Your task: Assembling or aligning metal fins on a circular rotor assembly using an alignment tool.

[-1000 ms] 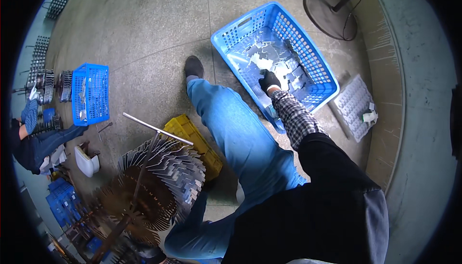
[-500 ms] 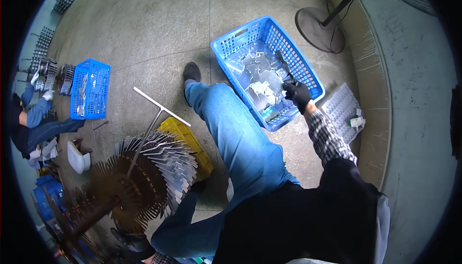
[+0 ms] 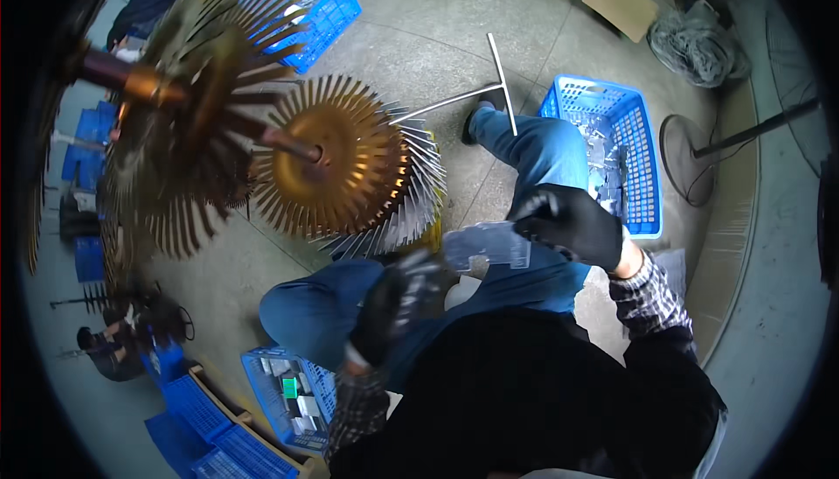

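Blue basket [image 3: 639, 164] behind right knee [image 3: 559, 149], finned wheel [image 3: 328, 169] beyond left hand [image 3: 391, 302]

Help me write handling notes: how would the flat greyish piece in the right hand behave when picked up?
The flat greyish piece is probably light: it looks thin, and the right hand holds it near one end. It seems fairly stiff, jutting out without obvious sag. Its smooth-looking sheen suggests it may slip, though the material is unclear.

Cool, fairly even light brightens the floor [image 3: 411, 59], pale glints catch the metal pieces [image 3: 603, 151], the left grip [image 3: 391, 308] and nearest bladed wheel [image 3: 205, 99] smear with blur, and the wall [image 3: 778, 243] bends toward dark, fisheye-rounded edges.
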Demonstrator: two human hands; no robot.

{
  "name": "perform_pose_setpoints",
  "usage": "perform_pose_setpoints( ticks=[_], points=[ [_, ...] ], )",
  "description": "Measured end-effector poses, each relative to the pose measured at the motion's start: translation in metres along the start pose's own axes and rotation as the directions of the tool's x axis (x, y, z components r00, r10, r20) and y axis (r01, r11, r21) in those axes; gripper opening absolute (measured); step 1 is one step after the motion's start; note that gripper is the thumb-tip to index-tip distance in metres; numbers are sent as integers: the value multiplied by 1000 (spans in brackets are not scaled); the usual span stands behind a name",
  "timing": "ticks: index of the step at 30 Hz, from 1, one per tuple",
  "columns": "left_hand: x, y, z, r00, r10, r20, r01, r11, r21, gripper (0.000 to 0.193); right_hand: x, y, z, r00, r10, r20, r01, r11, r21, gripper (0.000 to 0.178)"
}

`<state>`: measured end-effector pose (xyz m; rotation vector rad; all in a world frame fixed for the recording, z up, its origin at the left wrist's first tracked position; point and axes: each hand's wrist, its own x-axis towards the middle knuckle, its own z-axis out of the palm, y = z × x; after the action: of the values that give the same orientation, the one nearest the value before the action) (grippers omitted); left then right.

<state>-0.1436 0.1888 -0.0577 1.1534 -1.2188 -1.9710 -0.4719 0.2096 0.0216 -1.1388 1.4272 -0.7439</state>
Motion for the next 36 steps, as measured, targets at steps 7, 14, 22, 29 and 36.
perform_pose_setpoints(
  ticks=[7, 14, 22, 29, 36],
  points=[
    [37, -43, 28, 964, 122, 235, -27, 928, -372, 24, 22, -33, 31, 997, -69, 18, 68, 995, 67, 15],
    [62, -19, 57, 972, 139, 191, -59, 926, -374, 27, 25, -13, 55, 970, -186, -156, 195, 980, 42, 23],
    [37, 18, 52, 968, 31, 248, -61, 992, 114, 37, 84, -9, 40, 862, -378, -337, 289, 914, -286, 26],
    [12, 96, 17, 963, 248, 109, -269, 926, 264, 35, 131, 15, 42, 885, -405, -229, 294, 869, -398, 28],
    [6, 136, 10, 851, 525, 3, -343, 551, 760, 42, 144, 19, 46, 912, -380, -155, 288, 862, -417, 30]
  ],
)
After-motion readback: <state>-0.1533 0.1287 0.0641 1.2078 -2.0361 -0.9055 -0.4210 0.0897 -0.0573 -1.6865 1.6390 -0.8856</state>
